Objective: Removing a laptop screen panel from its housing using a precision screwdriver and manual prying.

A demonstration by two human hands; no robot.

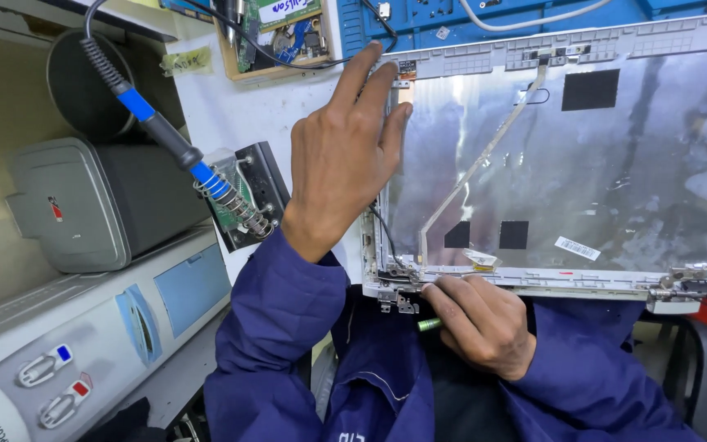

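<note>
Cluttered bench; laptop lid (583, 155) lengthwise left-right, left hand (341, 155) steadying

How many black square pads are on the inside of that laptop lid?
3: a large black pad near the top edge, and two smaller ones, and, side by side near the bottom edge. The hands may hide more.

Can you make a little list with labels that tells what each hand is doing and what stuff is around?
Left hand: flat on the top left corner of the silver laptop lid shell
Right hand: at the shell's bottom edge, grip around a small green-tipped tool
Beside: blue-handled soldering iron in a coiled metal stand
Clothing: dark blue sleeves
</note>
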